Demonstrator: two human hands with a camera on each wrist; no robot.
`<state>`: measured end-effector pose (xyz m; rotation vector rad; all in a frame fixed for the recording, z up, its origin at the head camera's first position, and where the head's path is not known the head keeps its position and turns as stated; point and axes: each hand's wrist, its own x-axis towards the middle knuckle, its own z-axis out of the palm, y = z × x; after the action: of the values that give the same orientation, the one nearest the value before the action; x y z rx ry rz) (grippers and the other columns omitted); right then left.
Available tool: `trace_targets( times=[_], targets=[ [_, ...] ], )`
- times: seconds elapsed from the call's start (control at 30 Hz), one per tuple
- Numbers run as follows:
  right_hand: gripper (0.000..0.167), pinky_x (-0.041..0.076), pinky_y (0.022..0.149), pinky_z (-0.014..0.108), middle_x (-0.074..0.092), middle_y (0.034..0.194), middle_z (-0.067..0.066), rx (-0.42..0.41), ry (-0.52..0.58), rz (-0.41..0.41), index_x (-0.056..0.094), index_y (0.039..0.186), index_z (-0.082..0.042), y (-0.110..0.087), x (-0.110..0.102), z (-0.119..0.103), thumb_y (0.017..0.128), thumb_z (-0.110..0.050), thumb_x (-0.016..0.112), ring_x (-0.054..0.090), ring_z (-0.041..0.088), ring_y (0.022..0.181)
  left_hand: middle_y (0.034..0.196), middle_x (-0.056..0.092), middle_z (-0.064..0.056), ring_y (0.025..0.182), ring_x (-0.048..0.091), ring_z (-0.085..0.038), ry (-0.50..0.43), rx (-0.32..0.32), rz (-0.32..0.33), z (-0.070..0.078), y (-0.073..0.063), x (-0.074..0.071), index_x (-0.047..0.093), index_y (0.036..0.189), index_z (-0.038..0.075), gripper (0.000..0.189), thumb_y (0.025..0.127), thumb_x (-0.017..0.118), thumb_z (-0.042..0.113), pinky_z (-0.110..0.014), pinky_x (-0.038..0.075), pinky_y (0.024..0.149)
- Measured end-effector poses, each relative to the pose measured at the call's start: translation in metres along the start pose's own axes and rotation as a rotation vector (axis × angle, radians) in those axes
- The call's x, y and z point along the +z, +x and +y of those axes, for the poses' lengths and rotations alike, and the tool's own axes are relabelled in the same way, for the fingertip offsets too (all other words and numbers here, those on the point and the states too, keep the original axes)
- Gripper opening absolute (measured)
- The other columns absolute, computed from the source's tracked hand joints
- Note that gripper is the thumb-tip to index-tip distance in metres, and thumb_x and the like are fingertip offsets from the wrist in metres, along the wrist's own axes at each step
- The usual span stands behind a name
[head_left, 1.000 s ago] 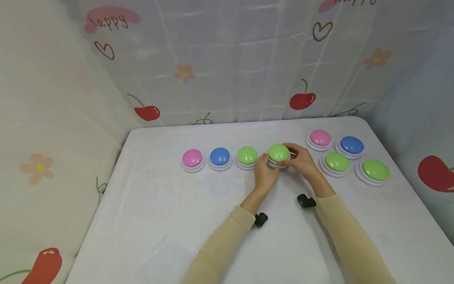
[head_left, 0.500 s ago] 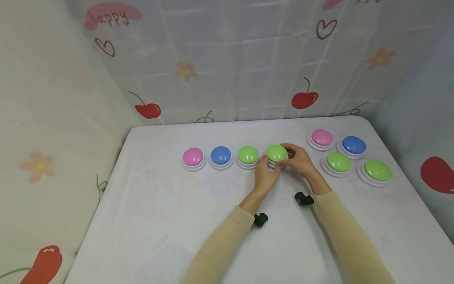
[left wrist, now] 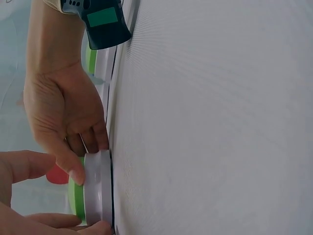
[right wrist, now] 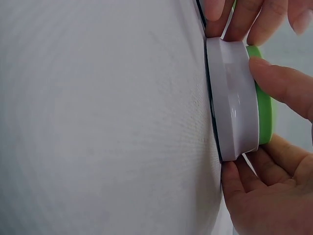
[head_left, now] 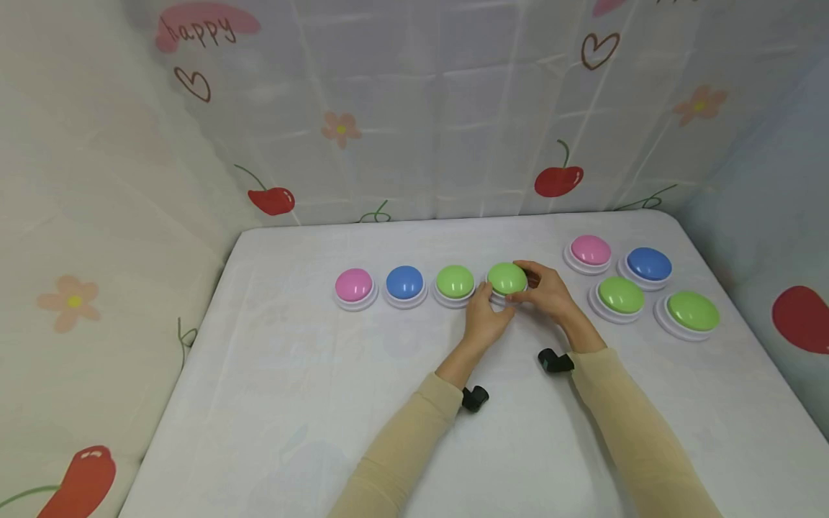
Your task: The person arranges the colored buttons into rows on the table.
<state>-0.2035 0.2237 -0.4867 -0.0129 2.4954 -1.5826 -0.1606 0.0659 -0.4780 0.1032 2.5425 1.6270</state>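
Observation:
A green dome button (head_left: 507, 278) with a white round base stands between the two hands in the head view. My right hand (head_left: 547, 293) grips it from the right, the thumb (left wrist: 73, 174) at the dome's near edge and the fingers (right wrist: 234, 181) at the base's right side. Against its left side rest the fingertips (right wrist: 242, 24) of my left hand (head_left: 482, 320), whose thumb (left wrist: 32, 164) is held apart from the button. In both wrist views the base sits flat at the table surface.
To the left stand green (head_left: 455, 281), blue (head_left: 404, 283) and pink (head_left: 353, 285) buttons in a row. At the back right are pink (head_left: 591, 250), blue (head_left: 649, 264) and two green buttons (head_left: 622, 295). A printed curtain (head_left: 440, 144) hangs behind the white table (head_left: 291, 374).
Within the first half second the held green button shifts slightly left toward the row and comes down level. Since then the left thumb has eased off its base; the other buttons stay put.

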Motion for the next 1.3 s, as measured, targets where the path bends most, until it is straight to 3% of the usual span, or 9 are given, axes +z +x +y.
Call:
trace_targets(
  times=[0.37, 0.57, 0.67, 0.8, 0.87, 0.97, 1.07, 1.3],
  targets=[
    [0.083, 0.032, 0.116, 0.053, 0.038, 0.150, 0.027, 0.013, -0.035, -0.018, 0.034, 0.147, 0.005, -0.006, -0.006, 0.001, 0.078, -0.004, 0.078, 0.038, 0.044, 0.138, 0.153, 0.036, -0.024, 0.145, 0.032, -0.033, -0.047, -0.033, -0.039, 0.001, -0.003, 0.004, 0.038, 0.144, -0.008, 0.068, 0.086, 0.069, 0.008, -0.039, 0.028, 0.120],
    [0.084, 0.029, 0.117, 0.053, 0.031, 0.154, 0.026, 0.057, -0.095, -0.028, 0.028, 0.151, 0.003, -0.025, -0.017, -0.014, 0.082, -0.011, 0.076, 0.030, 0.043, 0.143, 0.150, 0.043, -0.019, 0.142, 0.037, -0.032, 0.083, -0.045, -0.063, 0.009, -0.013, -0.003, 0.041, 0.144, -0.004, 0.069, 0.085, 0.071, 0.016, -0.041, 0.031, 0.119],
    [0.079, 0.030, 0.116, 0.054, 0.035, 0.153, 0.026, 0.040, -0.116, -0.014, 0.031, 0.149, 0.003, -0.042, -0.025, -0.023, 0.085, -0.014, 0.074, 0.033, 0.043, 0.141, 0.144, 0.050, -0.016, 0.134, 0.047, -0.029, 0.119, -0.049, -0.124, 0.020, -0.025, -0.013, 0.046, 0.142, -0.001, 0.064, 0.087, 0.071, 0.020, -0.039, 0.042, 0.111],
    [0.073, 0.032, 0.114, 0.055, 0.040, 0.149, 0.026, 0.018, -0.121, 0.010, 0.035, 0.148, 0.002, -0.071, -0.034, -0.027, 0.087, -0.015, 0.073, 0.038, 0.043, 0.138, 0.132, 0.062, -0.010, 0.119, 0.060, -0.024, 0.118, 0.016, -0.256, 0.032, -0.043, -0.026, 0.056, 0.136, 0.003, 0.054, 0.087, 0.072, 0.020, -0.029, 0.053, 0.095],
    [0.071, 0.034, 0.113, 0.056, 0.043, 0.148, 0.025, 0.011, -0.127, 0.033, 0.037, 0.147, 0.001, -0.086, -0.038, -0.026, 0.088, -0.016, 0.072, 0.040, 0.042, 0.136, 0.131, 0.064, -0.007, 0.118, 0.062, -0.022, 0.120, 0.046, -0.318, 0.035, -0.052, -0.030, 0.058, 0.135, 0.006, 0.051, 0.087, 0.072, 0.021, -0.025, 0.053, 0.093],
    [0.068, 0.036, 0.111, 0.055, 0.047, 0.145, 0.024, 0.013, -0.138, 0.113, 0.041, 0.145, 0.000, -0.105, -0.044, -0.022, 0.088, -0.019, 0.073, 0.043, 0.041, 0.134, 0.129, 0.065, -0.005, 0.116, 0.063, -0.019, 0.121, 0.083, -0.379, 0.036, -0.064, -0.035, 0.059, 0.134, 0.006, 0.050, 0.087, 0.072, 0.021, -0.022, 0.052, 0.092],
    [0.065, 0.038, 0.109, 0.054, 0.049, 0.144, 0.022, 0.043, -0.144, 0.245, 0.044, 0.143, 0.000, -0.120, -0.051, -0.017, 0.089, -0.023, 0.073, 0.045, 0.040, 0.132, 0.128, 0.065, -0.006, 0.114, 0.062, -0.017, 0.097, 0.102, -0.410, 0.035, -0.073, -0.040, 0.059, 0.133, 0.006, 0.049, 0.088, 0.072, 0.019, -0.019, 0.051, 0.092],
    [0.068, 0.035, 0.117, 0.036, 0.043, 0.150, 0.013, 0.265, -0.017, 0.573, 0.041, 0.147, -0.009, -0.126, -0.070, 0.003, 0.089, -0.026, 0.072, 0.040, 0.028, 0.138, 0.124, 0.067, -0.010, 0.111, 0.063, -0.015, 0.012, 0.143, -0.424, 0.031, -0.084, -0.050, 0.059, 0.132, 0.004, 0.048, 0.088, 0.071, 0.018, -0.020, 0.052, 0.091]
  ],
)
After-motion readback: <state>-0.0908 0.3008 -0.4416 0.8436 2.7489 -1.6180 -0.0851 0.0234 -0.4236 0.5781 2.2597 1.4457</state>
